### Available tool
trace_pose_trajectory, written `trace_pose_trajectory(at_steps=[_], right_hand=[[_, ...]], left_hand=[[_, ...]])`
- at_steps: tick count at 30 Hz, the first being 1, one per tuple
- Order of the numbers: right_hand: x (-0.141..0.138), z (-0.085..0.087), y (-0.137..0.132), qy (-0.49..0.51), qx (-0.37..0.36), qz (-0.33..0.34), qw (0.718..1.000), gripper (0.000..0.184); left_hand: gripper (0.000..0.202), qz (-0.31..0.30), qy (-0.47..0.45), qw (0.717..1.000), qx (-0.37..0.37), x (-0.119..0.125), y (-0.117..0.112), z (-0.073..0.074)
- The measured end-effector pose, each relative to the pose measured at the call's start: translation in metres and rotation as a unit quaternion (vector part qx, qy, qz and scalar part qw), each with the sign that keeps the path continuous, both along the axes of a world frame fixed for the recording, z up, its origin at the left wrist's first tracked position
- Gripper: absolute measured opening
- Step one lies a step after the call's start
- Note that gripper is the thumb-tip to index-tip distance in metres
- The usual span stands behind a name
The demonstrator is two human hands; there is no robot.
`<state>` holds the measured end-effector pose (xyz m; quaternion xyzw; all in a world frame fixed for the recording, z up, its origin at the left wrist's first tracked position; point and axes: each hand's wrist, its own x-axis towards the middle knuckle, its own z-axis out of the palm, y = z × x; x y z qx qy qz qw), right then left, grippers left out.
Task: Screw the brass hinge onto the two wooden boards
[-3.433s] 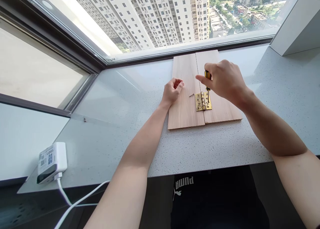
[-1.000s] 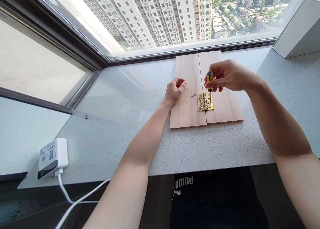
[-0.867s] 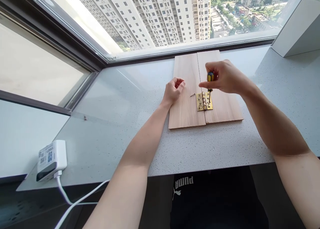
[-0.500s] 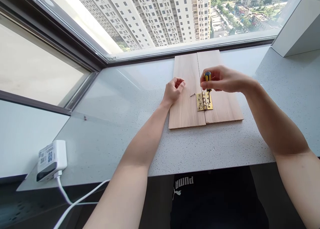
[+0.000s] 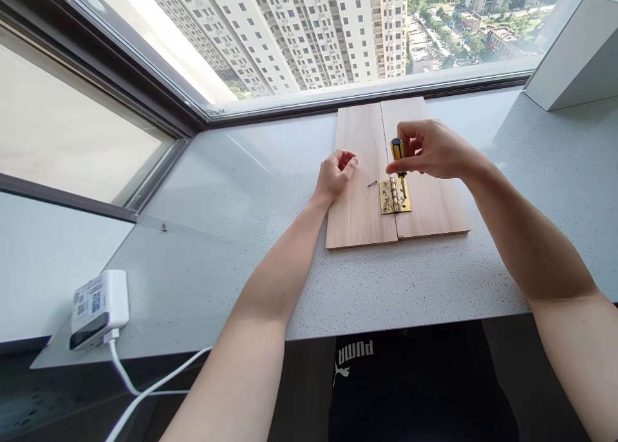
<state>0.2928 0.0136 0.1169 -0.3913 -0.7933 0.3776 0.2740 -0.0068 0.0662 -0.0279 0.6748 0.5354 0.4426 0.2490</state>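
My right hand (image 5: 432, 151) grips a small screwdriver (image 5: 398, 148) with a yellow and dark handle between thumb and fingers. The shaft points down onto the right leaf of a brass-coloured hinge (image 5: 387, 201). That hinge lies across the seam between a left wooden board (image 5: 360, 223) and a right wooden board (image 5: 434, 213). My left hand (image 5: 335, 177) rests on the left board's outer edge, fingers curled in with the thumb against them; whatever they hold, if anything, is hidden. A loose screw (image 5: 372, 183) lies on the left board, just left of the hinge.
The boards lie on a speckled pale countertop (image 5: 270, 262), against the window frame (image 5: 290, 110). A white box-like device (image 5: 103, 307) with a white cable (image 5: 145, 394) sits at the counter's left corner. A white box-shaped thing (image 5: 574, 56) stands at the back right.
My right hand has shifted slightly to the right and its fingers have turned around the screwdriver. The handle leans a little further left. My left hand and the boards stay put.
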Motion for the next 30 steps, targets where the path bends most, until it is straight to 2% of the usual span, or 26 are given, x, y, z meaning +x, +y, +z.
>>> trace_pose_trajectory(at_steps=[3, 6, 8, 12, 16, 19, 24, 30], right_hand=[[-0.006, -0.005, -0.002, -0.027, 0.077, -0.056, 0.995, 0.077], [-0.007, -0.006, -0.002, -0.051, 0.106, -0.056, 0.991, 0.053], [-0.006, -0.005, -0.002, -0.035, 0.068, -0.025, 0.997, 0.038], [0.002, -0.001, -0.001, -0.002, -0.049, 0.063, 0.997, 0.037], [0.015, 0.004, 0.002, -0.004, -0.140, 0.154, 0.978, 0.035], [0.018, 0.004, 0.005, 0.012, -0.120, 0.129, 0.984, 0.038], [0.010, 0.004, 0.003, 0.014, -0.071, 0.095, 0.993, 0.026], [0.000, 0.004, -0.004, 0.005, -0.048, 0.046, 0.998, 0.038]], left_hand=[[0.018, 0.002, 0.002, 1.000, -0.005, 0.000, -0.001, 0.001], [0.020, 0.004, 0.004, 1.000, -0.008, 0.001, 0.000, 0.001], [0.020, 0.002, 0.004, 1.000, -0.007, 0.001, 0.000, 0.001], [0.016, 0.001, -0.001, 1.000, -0.006, 0.001, 0.000, 0.001], [0.015, 0.003, -0.003, 1.000, -0.002, 0.002, 0.000, 0.000], [0.014, 0.004, -0.004, 1.000, -0.003, 0.002, 0.000, 0.000], [0.017, 0.006, -0.004, 1.000, -0.006, 0.002, 0.000, 0.000], [0.017, 0.003, -0.003, 1.000, -0.002, 0.002, 0.000, 0.000]])
